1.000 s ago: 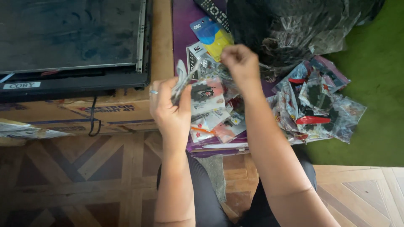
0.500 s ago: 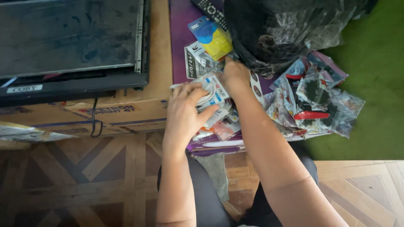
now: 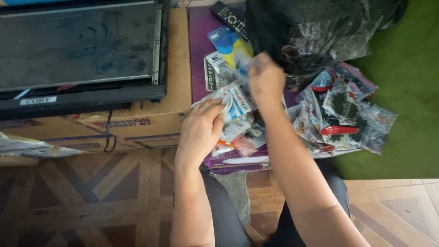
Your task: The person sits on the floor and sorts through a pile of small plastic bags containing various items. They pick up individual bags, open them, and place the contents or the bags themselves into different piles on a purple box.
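My left hand [image 3: 200, 130] rests on a pile of small clear plastic packets [image 3: 238, 123] with white, orange and blue cards, its fingers holding a white packet [image 3: 231, 101] at the top of the pile. My right hand [image 3: 265, 78] is raised above the pile, fingers closed on a small clear packet [image 3: 238, 64] near a blue and yellow card pack [image 3: 228, 43]. The pile lies on a purple surface [image 3: 201, 55].
A dark flat screen [image 3: 77, 50] lies on a cardboard box [image 3: 114, 123] to the left. A black plastic bag [image 3: 311, 32] sits above right, with more clear packets [image 3: 343, 110] spilling onto green carpet [image 3: 407, 91]. A remote control [image 3: 231, 18] lies at the top. Parquet floor [image 3: 91, 196] is below.
My right hand has lifted up and away from the pile with a small packet. My left hand stays low on the pile, fingers shifted onto the white packet.
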